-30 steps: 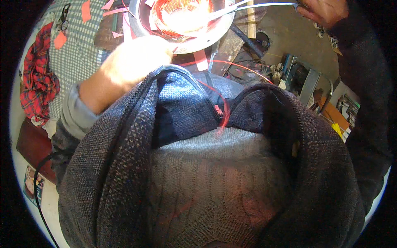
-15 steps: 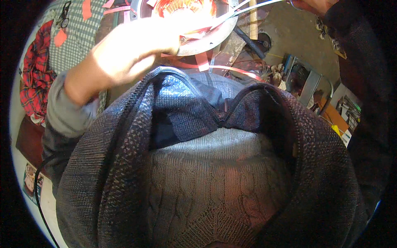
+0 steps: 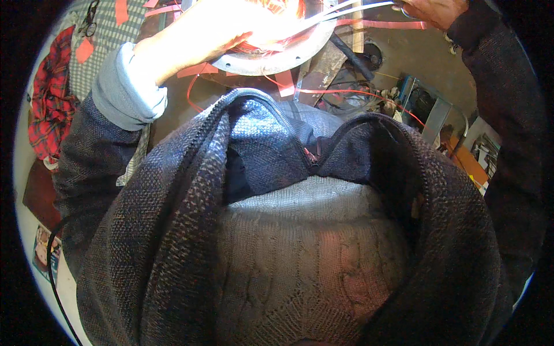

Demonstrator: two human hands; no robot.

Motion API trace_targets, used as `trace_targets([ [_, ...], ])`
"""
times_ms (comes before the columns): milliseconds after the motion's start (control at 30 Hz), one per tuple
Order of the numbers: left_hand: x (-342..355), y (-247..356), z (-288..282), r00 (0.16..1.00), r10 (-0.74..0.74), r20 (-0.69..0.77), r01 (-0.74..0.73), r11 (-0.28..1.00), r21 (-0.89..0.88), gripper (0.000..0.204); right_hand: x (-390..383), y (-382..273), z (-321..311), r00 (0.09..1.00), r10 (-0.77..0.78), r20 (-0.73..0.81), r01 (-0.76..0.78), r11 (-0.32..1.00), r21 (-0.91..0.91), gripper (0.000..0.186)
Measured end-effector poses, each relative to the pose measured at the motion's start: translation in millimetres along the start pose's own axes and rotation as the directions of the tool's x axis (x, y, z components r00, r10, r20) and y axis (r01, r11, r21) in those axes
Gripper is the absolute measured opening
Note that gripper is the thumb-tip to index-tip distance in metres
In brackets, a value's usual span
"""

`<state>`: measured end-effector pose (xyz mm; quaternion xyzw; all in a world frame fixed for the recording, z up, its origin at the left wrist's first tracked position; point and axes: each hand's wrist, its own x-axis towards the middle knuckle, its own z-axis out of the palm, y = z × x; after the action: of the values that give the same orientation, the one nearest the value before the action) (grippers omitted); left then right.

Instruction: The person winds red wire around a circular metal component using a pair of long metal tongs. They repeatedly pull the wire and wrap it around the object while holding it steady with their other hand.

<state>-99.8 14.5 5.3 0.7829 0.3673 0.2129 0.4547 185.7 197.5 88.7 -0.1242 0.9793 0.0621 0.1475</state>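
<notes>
Hand (R) [image 3: 437, 11] grips white rod [image 3: 369, 7], L hand [image 3: 216, 29] at copper coil [image 3: 295, 10] w/ spread unclear.

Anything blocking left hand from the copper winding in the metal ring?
Nothing visible. The left hand reaches over the near-left side of the metal ring at the copper winding; glare hides whether they touch. The white strands cross the ring's right side toward the right hand.

left hand [image 3: 216, 30]: extended forward-inward (glare-bleached) | right hand [image 3: 437, 11]: raised outward, curled
</notes>
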Motion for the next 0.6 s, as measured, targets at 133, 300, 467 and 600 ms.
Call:
trace_targets([
  [133,-3.0,-3.1,0.5,1.000,0.004,-0.019,-0.004,1.000,0.003,0.028,3.1,-3.4,3.6,0.999,-0.025,-0.029,0.024,1.000,-0.006,0.020],
  [300,-6.2,-6.0,5.9,0.999,-0.034,0.003,0.034,0.999,-0.001,0.027,6.9,-18.3,6.3,0.996,0.080,-0.036,-0.080,0.997,0.005,0.016],
  [467,-9.4,-11.1,8.6,0.985,-0.169,0.014,0.165,0.936,-0.311,0.027,8.8,-25.5,6.9,0.992,0.105,0.068,-0.107,0.994,0.025,0.012],
  [600,-13.2,-12.3,2.3,0.999,-0.018,0.042,0.019,1.000,-0.014,0.030,9.6,-36.7,10.7,0.985,0.163,0.059,-0.167,0.982,0.084,0.010],
])
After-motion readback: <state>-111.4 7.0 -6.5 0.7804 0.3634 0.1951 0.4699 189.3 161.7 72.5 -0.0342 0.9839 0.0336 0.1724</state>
